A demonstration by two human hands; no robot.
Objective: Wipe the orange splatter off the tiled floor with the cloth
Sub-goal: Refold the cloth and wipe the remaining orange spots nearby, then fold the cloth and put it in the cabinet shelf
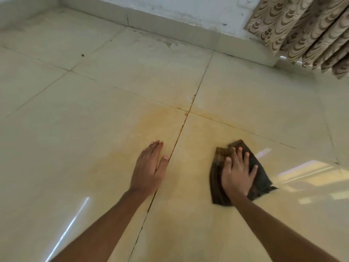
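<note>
A faint orange smear [151,127] spreads over the pale tiled floor [75,129] around the crossing of two grout lines, reaching toward me on both sides of the near seam. A dark, folded cloth [264,176] lies flat on the right-hand tile. My right hand [237,174] presses down on the cloth with fingers spread. My left hand [150,167] rests flat on the floor just left of the grout line, fingers together, holding nothing.
A white skirting and wall [170,21] run along the far side. A patterned beige curtain [306,31] hangs at the upper right, its hem near the floor. Bright window reflections [306,173] glare on the tile to the right of the cloth.
</note>
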